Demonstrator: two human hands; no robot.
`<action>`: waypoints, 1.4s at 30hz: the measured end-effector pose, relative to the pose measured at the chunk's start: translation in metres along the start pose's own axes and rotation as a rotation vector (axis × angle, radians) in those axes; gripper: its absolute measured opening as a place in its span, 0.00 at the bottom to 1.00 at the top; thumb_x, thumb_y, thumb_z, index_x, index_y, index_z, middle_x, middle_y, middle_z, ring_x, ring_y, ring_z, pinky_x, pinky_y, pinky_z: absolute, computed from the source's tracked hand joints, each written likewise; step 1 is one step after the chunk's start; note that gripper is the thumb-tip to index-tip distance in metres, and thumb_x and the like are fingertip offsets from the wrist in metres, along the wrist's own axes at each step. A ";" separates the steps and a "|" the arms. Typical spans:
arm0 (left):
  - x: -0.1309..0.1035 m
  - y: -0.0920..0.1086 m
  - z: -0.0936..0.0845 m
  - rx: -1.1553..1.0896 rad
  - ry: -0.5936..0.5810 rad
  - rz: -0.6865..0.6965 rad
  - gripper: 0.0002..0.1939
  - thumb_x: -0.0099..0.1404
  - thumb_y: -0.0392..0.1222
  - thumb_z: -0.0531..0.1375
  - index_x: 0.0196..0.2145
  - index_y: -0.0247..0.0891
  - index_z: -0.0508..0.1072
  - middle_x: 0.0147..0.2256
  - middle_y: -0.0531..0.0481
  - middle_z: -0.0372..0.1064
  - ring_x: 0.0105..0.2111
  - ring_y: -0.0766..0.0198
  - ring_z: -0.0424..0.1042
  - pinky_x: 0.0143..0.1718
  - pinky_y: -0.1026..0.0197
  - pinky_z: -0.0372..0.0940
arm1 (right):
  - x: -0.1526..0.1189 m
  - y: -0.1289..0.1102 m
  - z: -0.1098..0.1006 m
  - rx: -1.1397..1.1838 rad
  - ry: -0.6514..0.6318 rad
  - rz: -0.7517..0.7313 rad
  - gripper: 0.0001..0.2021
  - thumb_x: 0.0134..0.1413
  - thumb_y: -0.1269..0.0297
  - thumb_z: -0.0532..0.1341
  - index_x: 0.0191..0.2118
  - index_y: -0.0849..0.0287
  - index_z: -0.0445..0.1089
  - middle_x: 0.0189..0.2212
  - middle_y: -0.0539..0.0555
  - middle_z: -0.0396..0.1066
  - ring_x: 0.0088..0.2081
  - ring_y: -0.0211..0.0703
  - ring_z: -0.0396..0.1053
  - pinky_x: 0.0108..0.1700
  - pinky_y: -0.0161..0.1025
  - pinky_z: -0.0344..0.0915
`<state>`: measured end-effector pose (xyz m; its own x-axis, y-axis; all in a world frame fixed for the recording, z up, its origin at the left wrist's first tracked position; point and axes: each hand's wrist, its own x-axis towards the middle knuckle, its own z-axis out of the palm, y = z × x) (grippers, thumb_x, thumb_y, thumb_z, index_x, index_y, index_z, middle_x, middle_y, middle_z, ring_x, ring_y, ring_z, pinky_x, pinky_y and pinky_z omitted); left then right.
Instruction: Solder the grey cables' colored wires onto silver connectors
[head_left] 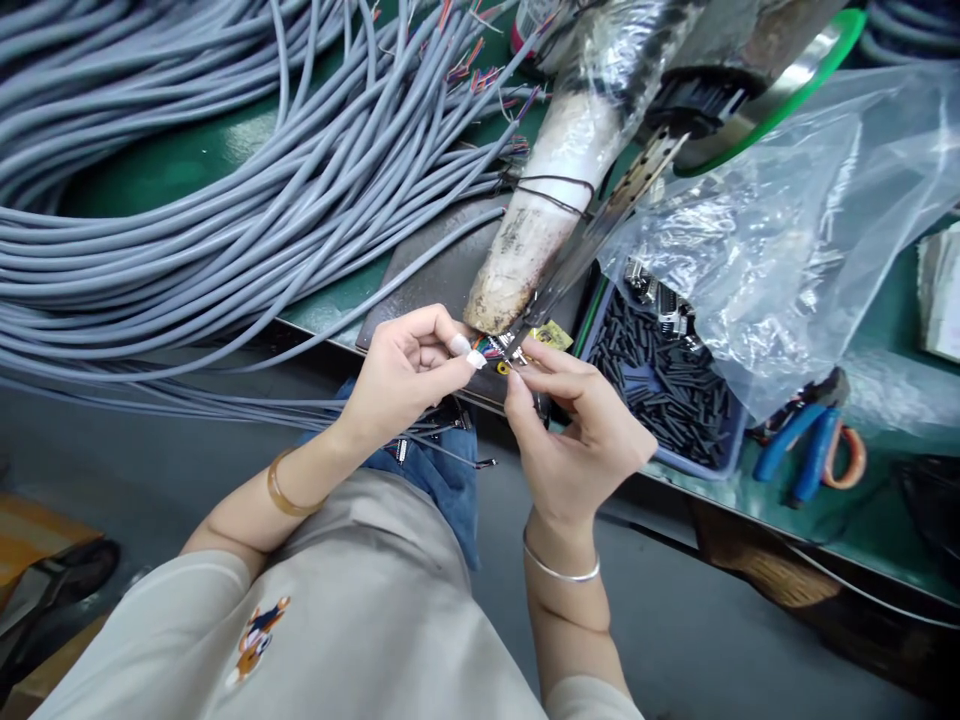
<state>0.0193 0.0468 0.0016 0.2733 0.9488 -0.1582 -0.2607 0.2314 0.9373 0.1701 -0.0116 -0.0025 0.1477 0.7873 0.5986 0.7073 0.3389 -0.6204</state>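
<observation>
My left hand [412,365] is closed in a pinch on thin coloured wires [491,349], with white wrapping on its fingertips. Facing it, my right hand [574,415] pinches a small metal connector [513,350], mostly covered by the fingers. Wires and connector meet between the two hands. Right above them ends a dark, narrow metal tool [574,260] that slants down from a mount; its exact contact point cannot be made out. Beside it, a tube wrapped in white and clear plastic [551,180] points down at the same spot. A small yellow piece [552,335] lies just behind my right fingers.
Many grey cables [300,230] with stripped coloured ends cover the left bench. At right stands a blue bin [731,450] of short black sleeves [652,370] and metal connectors [664,305], partly under a clear plastic bag [795,210]. Blue-handled pliers [806,445] lie beside it.
</observation>
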 end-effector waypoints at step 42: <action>0.005 0.012 -0.003 -0.030 -0.052 -0.128 0.14 0.51 0.34 0.71 0.24 0.36 0.67 0.22 0.59 0.67 0.13 0.80 0.59 0.12 0.74 0.53 | -0.002 0.002 -0.003 -0.050 0.017 -0.084 0.09 0.57 0.74 0.68 0.41 0.53 0.75 0.44 0.51 0.83 0.41 0.43 0.82 0.43 0.39 0.79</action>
<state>0.0152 0.0548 0.0111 0.3535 0.8990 -0.2585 -0.2477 0.3564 0.9009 0.1738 -0.0139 -0.0031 0.0977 0.7481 0.6564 0.7516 0.3769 -0.5414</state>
